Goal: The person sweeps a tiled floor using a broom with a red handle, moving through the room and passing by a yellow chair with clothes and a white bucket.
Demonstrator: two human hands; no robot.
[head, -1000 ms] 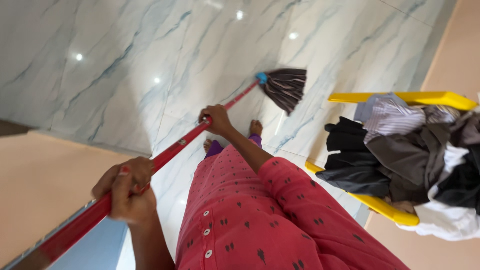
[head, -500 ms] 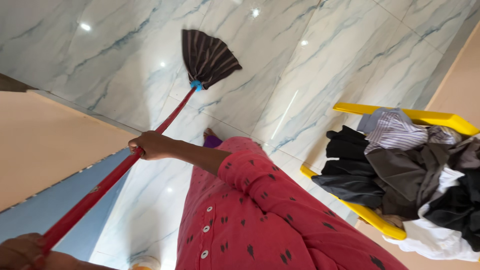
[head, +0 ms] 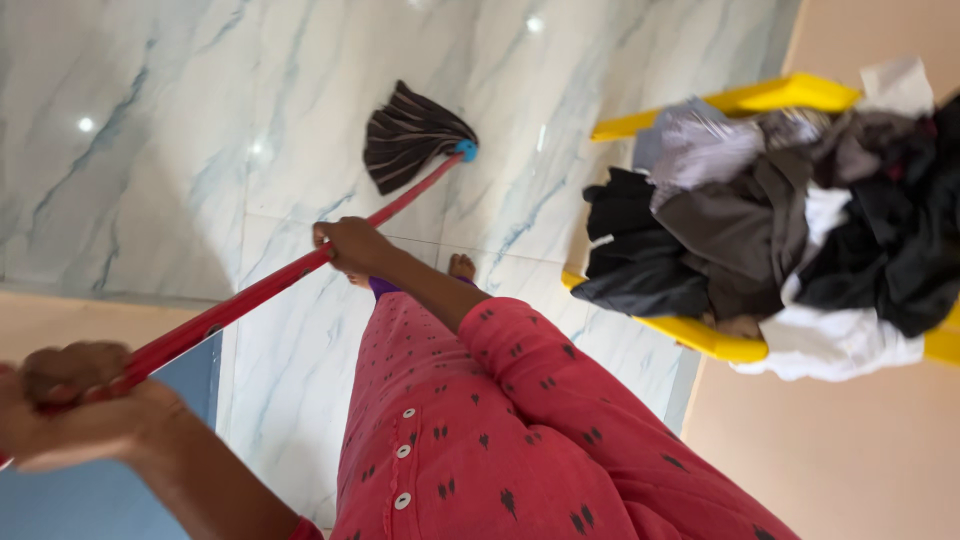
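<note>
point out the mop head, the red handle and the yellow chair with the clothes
mop head [head: 405, 135], head view, on the dark striped strands
red handle [head: 250, 298], head view, mid-shaft between both hands
yellow chair [head: 745, 97], head view, on its bare top rail

Glossy white marble floor [head: 180, 130] with blue veins mirrors ceiling lights, meeting peach walls [head: 860, 440]; clothes [head: 770, 220] heap a yellow chair [head: 735, 98].

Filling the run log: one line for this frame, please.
left hand: grip shut on mop handle | right hand: grip shut on mop handle | mop head: on marble floor | yellow chair: piled with clothes
</note>
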